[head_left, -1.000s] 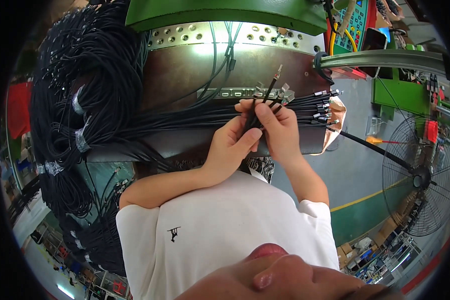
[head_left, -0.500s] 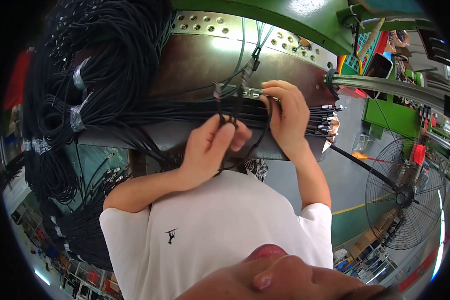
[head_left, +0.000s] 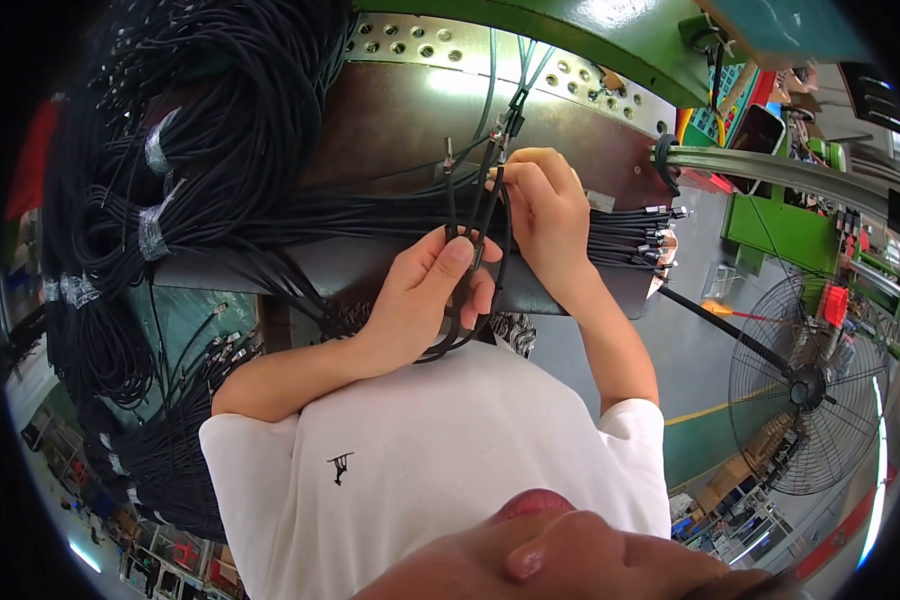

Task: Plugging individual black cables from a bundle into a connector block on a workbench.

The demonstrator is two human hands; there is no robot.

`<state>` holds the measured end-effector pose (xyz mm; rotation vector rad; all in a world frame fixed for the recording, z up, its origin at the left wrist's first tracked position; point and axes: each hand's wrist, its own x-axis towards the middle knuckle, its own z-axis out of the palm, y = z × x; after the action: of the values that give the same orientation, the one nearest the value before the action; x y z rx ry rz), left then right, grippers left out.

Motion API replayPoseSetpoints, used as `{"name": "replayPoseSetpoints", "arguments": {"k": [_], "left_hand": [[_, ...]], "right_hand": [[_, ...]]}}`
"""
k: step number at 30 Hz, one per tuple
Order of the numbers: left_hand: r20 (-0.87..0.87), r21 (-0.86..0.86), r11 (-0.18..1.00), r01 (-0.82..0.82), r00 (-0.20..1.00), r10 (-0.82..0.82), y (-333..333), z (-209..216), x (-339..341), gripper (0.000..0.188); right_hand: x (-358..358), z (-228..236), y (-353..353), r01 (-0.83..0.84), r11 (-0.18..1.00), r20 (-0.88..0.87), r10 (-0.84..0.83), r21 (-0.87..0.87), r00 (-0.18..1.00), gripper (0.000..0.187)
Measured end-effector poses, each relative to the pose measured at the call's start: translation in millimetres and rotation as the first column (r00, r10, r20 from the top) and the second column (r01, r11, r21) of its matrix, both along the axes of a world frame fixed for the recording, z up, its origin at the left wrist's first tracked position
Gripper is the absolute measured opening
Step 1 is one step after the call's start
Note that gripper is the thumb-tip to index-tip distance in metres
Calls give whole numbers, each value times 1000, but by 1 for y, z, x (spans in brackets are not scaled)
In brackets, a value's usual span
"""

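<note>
Several black cables [head_left: 453, 205] stand up out of my left hand [head_left: 432, 280], which is closed round them with the thumb on top. Their metal-tipped ends point away from me, and the lower lengths loop down toward my shirt. Beside those ends, my right hand [head_left: 552, 222] pinches the end of one black cable, thumb and forefinger together; the exact tip is partly covered by the fingers. Beneath both hands a long row of black cables [head_left: 345, 218] lies across the brown tabletop [head_left: 400, 115], its metal plugs [head_left: 658, 240] at the right edge.
Big tied coils of black cable [head_left: 240, 90] are heaped at the left. A green machine frame [head_left: 570, 40] with a perforated metal strip [head_left: 410, 42] spans the far side. At the right are a metal rail [head_left: 770, 165], a phone [head_left: 760, 130] and a floor fan [head_left: 808, 390].
My right hand has shifted left toward the upright cable ends. The metal strip tool-like piece near its fingers is now mostly covered. My left hand keeps its hold, with the cables more spread.
</note>
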<state>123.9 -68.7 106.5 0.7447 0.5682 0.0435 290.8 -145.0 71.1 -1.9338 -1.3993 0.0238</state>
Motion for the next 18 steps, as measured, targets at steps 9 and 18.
{"name": "replayPoseSetpoints", "arguments": {"k": [9, 18], "left_hand": [[0, 33, 993, 116, 993, -116, 1, 13, 2, 30], [49, 59, 985, 161, 985, -164, 8, 7, -6, 32]], "right_hand": [[19, 14, -7, -130, 980, 387, 62, 151, 920, 30], [7, 20, -13, -136, 987, 147, 148, -90, 978, 25]]}}
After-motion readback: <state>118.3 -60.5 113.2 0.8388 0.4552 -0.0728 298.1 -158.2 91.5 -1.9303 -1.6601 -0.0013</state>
